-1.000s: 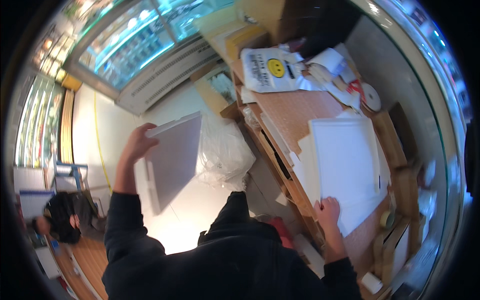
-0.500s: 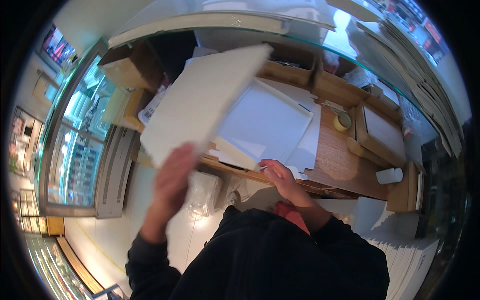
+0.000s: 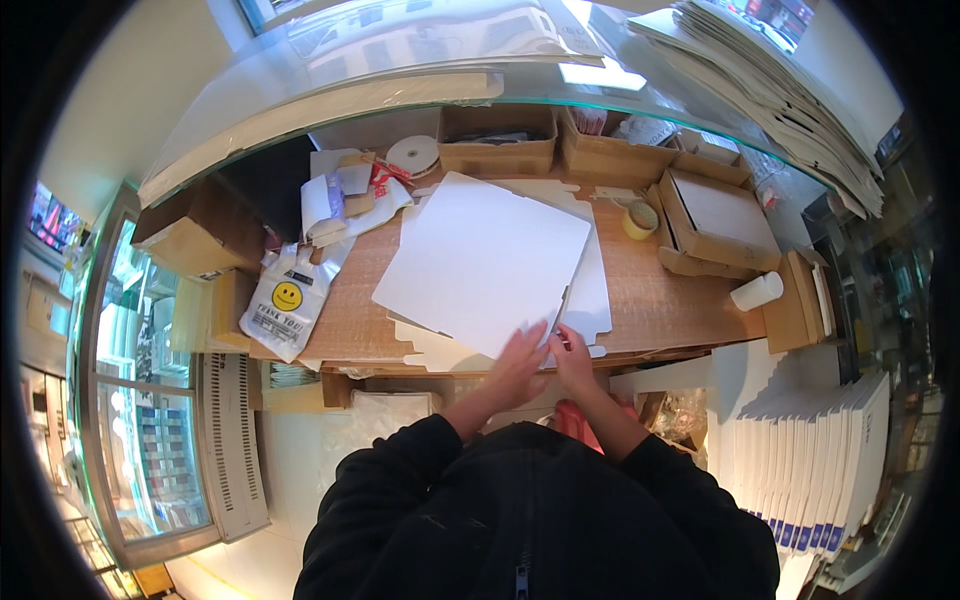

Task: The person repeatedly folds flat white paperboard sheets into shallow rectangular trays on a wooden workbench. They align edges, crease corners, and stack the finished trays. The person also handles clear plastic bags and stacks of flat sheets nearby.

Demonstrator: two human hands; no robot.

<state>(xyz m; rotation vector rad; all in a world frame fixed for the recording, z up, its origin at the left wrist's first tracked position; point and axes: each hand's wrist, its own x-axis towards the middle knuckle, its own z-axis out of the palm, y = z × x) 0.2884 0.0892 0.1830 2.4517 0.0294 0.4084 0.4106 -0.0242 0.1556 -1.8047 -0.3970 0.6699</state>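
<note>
At the near edge of the wooden worktop [image 3: 680,300], both hands, left [image 3: 520,362] and right [image 3: 572,358], press open-fingered on a flat white cardboard sheet [image 3: 485,262], gripping nothing.

A white plastic bag with a yellow smiley face [image 3: 283,303] hangs over the left edge of the wooden surface [image 3: 660,300]; open brown cardboard boxes [image 3: 497,143] line its back.

The flat white sheet [image 3: 482,262] under my left grip [image 3: 520,362] and right grip [image 3: 572,358] looks like smooth, matt cardboard. It lies on my desk [image 3: 670,300] of matt brown wood with visible grain. At nine o'clock from it a white bag [image 3: 284,300] looks like thin, slightly glossy plastic; at two o'clock the open boxes [image 3: 715,215] are rough brown cardboard, and my sleeves [image 3: 400,470] are black matt cloth.
</note>
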